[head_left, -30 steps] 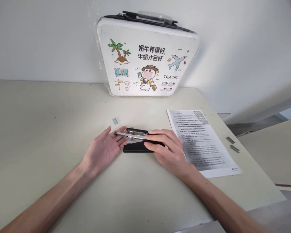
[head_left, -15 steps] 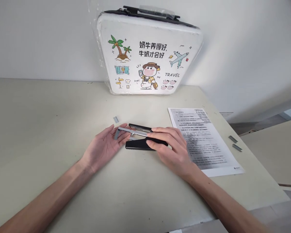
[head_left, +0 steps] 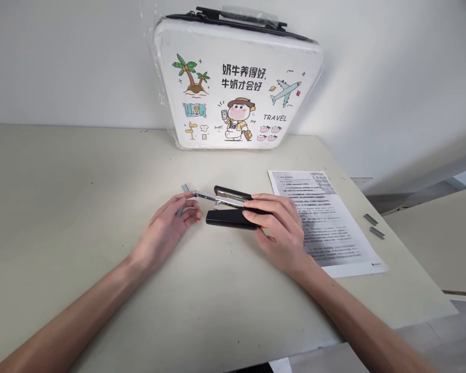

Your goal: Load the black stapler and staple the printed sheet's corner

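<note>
In my right hand (head_left: 281,223) is a black stapler (head_left: 231,218), gripped from its right end. Its top cover is lifted, and the metal magazine (head_left: 207,197) sticks out to the left between cover and base. My left hand (head_left: 166,225) lies palm up at the magazine's tip, its fingers curled around a grey strip of staples (head_left: 179,212). The index fingertip is at the magazine's end; whether it touches I cannot tell. Just beyond these fingers, another staple strip (head_left: 185,187) rests on the table.
A printed sheet (head_left: 334,233) lies to the right, partly behind my right hand. Two more staple strips (head_left: 374,226) are near the table's right edge. At the back, a white case (head_left: 202,41) with cartoon prints stands against the wall. The pale table (head_left: 81,207) extends left.
The stapler has shifted slightly right and away from my left palm, its magazine tip now at the fingertips. My left fingers have curled in around the staple strip.
</note>
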{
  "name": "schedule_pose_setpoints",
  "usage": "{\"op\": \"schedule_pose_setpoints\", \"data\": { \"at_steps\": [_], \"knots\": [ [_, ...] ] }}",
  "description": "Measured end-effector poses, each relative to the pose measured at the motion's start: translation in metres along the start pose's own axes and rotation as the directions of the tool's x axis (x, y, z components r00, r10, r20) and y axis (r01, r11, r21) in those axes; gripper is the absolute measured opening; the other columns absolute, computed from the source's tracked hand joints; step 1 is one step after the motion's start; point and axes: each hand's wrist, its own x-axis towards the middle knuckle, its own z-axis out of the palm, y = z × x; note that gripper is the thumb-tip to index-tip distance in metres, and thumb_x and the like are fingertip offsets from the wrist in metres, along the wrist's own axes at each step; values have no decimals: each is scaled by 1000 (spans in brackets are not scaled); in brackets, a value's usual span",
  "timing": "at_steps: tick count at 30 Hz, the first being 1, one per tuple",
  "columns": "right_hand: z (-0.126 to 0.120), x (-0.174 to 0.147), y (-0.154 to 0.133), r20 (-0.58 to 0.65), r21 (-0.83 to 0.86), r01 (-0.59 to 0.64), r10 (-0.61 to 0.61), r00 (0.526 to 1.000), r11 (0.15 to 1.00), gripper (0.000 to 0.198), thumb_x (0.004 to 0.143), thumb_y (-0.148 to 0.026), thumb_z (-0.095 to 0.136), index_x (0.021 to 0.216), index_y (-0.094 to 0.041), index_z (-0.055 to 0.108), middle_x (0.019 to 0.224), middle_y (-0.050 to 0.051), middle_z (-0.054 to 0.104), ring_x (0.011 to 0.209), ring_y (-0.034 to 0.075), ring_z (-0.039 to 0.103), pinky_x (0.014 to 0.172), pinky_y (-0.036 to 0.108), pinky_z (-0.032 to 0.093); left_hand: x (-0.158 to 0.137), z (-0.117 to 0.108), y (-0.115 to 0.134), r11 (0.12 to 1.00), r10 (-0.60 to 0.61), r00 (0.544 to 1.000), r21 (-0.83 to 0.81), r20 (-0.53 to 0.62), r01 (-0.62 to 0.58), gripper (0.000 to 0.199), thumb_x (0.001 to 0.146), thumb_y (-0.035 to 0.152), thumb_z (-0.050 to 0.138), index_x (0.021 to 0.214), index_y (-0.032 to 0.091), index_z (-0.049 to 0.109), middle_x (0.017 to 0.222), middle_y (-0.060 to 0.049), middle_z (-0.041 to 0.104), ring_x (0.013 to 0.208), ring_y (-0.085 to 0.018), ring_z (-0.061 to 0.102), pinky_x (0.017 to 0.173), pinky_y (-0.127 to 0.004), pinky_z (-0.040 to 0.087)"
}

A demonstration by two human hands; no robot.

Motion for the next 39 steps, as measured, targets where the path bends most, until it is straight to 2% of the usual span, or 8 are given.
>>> {"op": "schedule_pose_setpoints", "data": {
  "at_steps": [2, 5, 11, 18, 24, 29, 34, 39],
  "knots": [
    [-1, 0, 1, 3, -12, -11, 11, 1000, 1000, 42, 88, 7, 60, 107, -30, 67, 105, 1, 80, 109, 23, 76, 86, 41, 58, -3, 1, 0, 994, 57, 997, 94, -45, -53, 15, 96, 24, 65, 107, 17, 73, 81, 0, 52, 68, -12, 48, 67, -26, 47],
    [-1, -2, 2, 17, -23, -24, 24, 1000, 999, 43, 88, 7, 58, 108, -30, 67, 106, 0, 80, 110, 23, 75, 87, 42, 58, -9, 3, 0, 961, 94, 995, 266, -45, -79, 27, 98, 28, 63, 123, 21, 69, 77, 3, 40, 65, -12, 35, 61, -26, 37],
    [-1, -4, 3, 12, -38, -38, 38, 999, 999, 45, 87, 7, 57, 109, -31, 67, 106, 0, 80, 110, 24, 76, 88, 43, 58, -12, -4, -2, 861, 104, 993, 495, 52, -116, 46, 100, 40, 61, 145, 29, 60, 80, 2, 40, 71, -16, 36, 68, -31, 37],
    [1, -4, 2, 32, -17, -31, 32, 999, 999, 44, 86, 7, 57, 108, -29, 67, 108, 1, 81, 111, 23, 75, 87, 41, 57, -16, -5, 1, 692, 30, 977, 701, 210, -172, 47, 104, 45, 52, 149, 36, 60, 83, 1, 43, 72, -16, 40, 69, -30, 36],
    [1, -2, 0, 27, -24, -20, 21, 999, 1000, 42, 87, 8, 57, 107, -27, 67, 106, 2, 81, 109, 23, 76, 87, 40, 57, -18, -2, 4, 643, -5, 969, 742, 248, -187, 52, 102, 47, 53, 153, 37, 56, 85, 1, 45, 69, -15, 39, 63, -27, 35],
    [0, -1, 0, 31, -29, -28, 29, 999, 999, 41, 89, 6, 57, 107, -30, 67, 105, 1, 80, 108, 24, 77, 85, 42, 59, -18, 0, 5, 677, 12, 975, 715, 222, -172, 54, 96, 42, 60, 150, 35, 62, 72, 3, 39, 64, -16, 34, 58, -25, 31],
    [-1, -3, 0, 36, -13, -40, 41, 999, 999, 43, 89, 6, 58, 109, -31, 68, 107, 1, 80, 110, 24, 76, 86, 43, 61, -18, -1, 6, 683, -7, 974, 713, 225, -159, 57, 93, 39, 65, 150, 35, 62, 72, 3, 40, 64, -16, 31, 58, -25, 28],
    [0, -4, 0, 61, 16, -61, 60, 996, 998, 44, 89, 6, 56, 110, -31, 68, 108, 2, 79, 112, 24, 75, 87, 44, 64, -18, 1, 7, 680, -24, 969, 715, 244, -163, 62, 92, 43, 64, 153, 32, 59, 70, 3, 39, 65, -16, 30, 59, -26, 30]
  ]
}}
